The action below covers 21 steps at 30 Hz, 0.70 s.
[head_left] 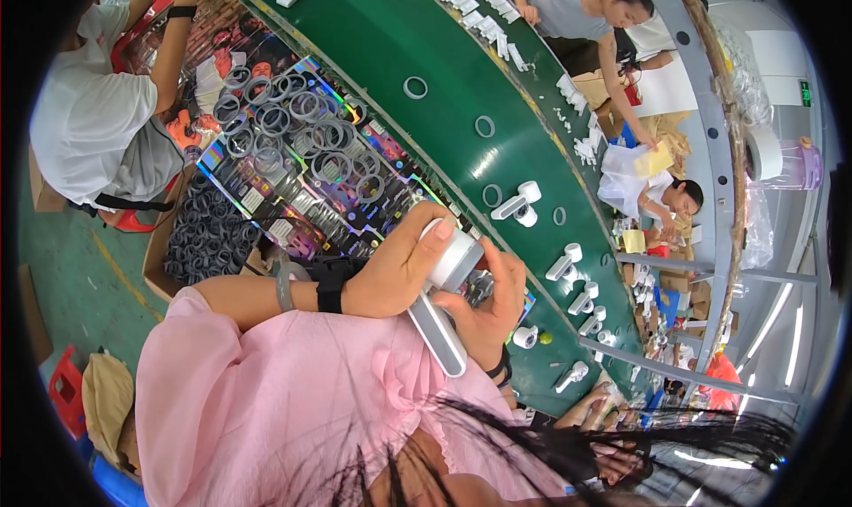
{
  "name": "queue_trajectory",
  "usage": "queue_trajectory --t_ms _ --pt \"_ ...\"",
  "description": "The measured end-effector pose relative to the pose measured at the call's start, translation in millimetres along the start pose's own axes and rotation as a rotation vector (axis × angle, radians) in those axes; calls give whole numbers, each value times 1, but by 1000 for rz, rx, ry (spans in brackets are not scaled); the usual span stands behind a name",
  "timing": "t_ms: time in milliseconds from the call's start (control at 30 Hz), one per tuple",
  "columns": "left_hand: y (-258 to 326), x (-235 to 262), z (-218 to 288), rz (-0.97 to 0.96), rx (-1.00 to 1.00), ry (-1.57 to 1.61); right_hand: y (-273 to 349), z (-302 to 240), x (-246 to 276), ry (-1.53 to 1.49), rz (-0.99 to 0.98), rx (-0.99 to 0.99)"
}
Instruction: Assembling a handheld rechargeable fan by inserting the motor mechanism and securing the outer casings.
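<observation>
In front of my chest I hold a white handheld device [437, 329], with a round cylindrical head and a flat, grey-faced handle. My left hand [390, 272] is closed around the head from the left, its thumb lying along the white side. From the right, the curled fingers of my right hand [497, 307] press on the head's grey rim and its lower side. What lies between my right fingers and that rim is partly hidden. Just beyond my hands, a heap of grey rings [330, 136] lies on a colourful printed sheet [293, 232].
A green conveyor belt [444, 143] curves past, carrying loose rings and several similar devices [517, 204]. An open carton of dark rings [209, 241] stands to the left. One person [98, 121] sits at the far left; others work across the belt, near white parts [484, 26].
</observation>
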<state>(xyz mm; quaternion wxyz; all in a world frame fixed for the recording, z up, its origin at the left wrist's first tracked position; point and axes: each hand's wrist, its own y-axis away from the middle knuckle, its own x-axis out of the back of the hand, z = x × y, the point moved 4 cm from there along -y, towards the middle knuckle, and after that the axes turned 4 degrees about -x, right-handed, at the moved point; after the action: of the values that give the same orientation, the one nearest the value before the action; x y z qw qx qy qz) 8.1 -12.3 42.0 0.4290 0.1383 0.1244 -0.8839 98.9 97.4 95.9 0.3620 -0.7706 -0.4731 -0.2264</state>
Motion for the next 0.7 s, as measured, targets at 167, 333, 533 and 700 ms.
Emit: queue_trajectory --t_ms 167,333,533,700 --pt "-2 3 -7 -32 31 -60 -2 6 -4 34 -55 -18" --pt "-18 5 -15 -88 20 -40 -9 13 -4 -15 -40 -64" --pt "-35 4 27 -345 -181 -498 -11 12 6 111 147 148" --pt "-24 -2 13 -322 93 18 -25 1 17 26 69 220"
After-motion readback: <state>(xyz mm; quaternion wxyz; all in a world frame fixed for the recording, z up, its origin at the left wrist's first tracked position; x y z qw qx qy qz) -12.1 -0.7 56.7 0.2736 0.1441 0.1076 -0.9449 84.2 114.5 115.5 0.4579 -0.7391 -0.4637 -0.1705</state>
